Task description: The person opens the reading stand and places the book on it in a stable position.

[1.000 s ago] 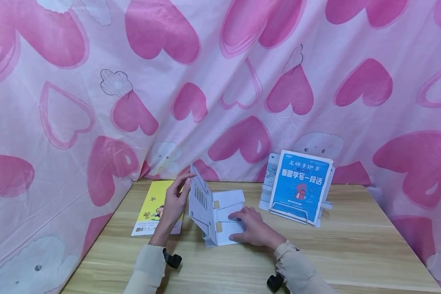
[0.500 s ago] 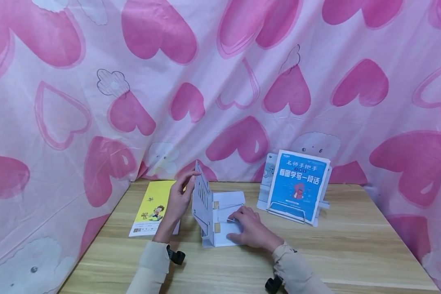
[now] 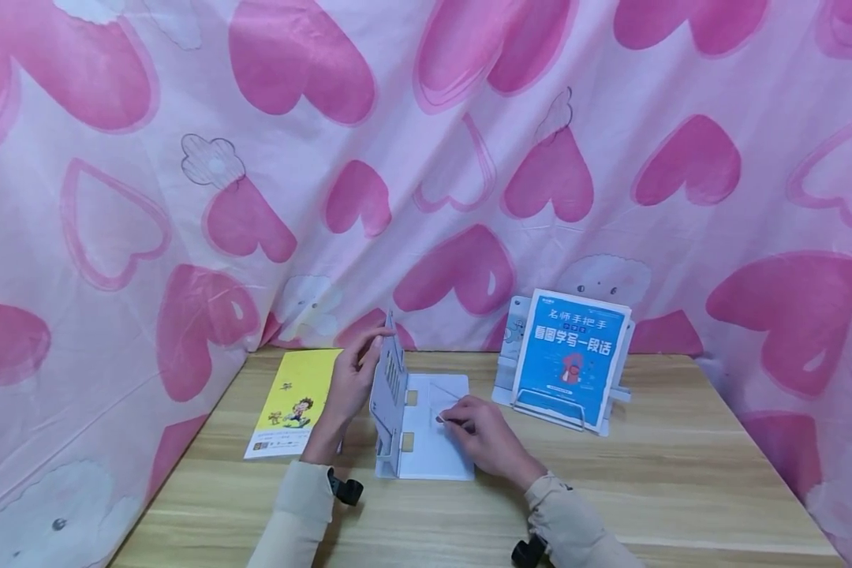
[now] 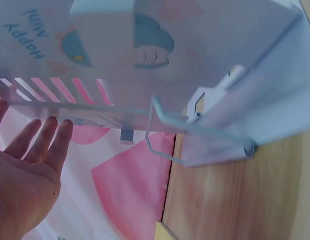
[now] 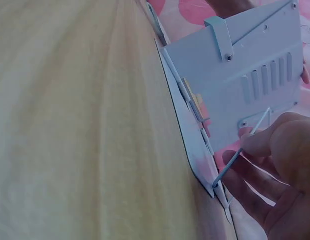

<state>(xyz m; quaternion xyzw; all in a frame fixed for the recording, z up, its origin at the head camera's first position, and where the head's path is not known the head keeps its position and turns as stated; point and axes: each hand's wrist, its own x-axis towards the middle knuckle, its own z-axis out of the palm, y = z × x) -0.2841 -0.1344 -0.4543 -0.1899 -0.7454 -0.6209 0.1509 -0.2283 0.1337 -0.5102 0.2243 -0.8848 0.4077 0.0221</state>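
Note:
A pale metal book stand (image 3: 433,459) stands unfolded at mid-table, its base flat and its slotted panel (image 3: 389,383) nearly upright. My left hand (image 3: 351,380) holds that panel by its upper edge; in the left wrist view the fingertips (image 4: 65,131) meet the edge beside the slots. The panel's other face carries printed cartoons and a wire page holder (image 4: 159,116). Over the base, my right hand (image 3: 495,442) pinches a thin wire support rod (image 5: 225,170) between thumb and fingers. The rod tilts up from the base, its upper end apart from the panel in the right wrist view.
To the left, a yellow book (image 3: 294,402) lies on the wooden table (image 3: 653,489), partly behind my left arm. A second stand (image 3: 504,386) at the back right bears a blue book (image 3: 575,359). A pink heart-patterned curtain (image 3: 454,173) hangs behind the table.
The slotted panel has swung more upright, with my left hand moving right along with it. My right hand has lifted the wire rod off the base and now pinches it.

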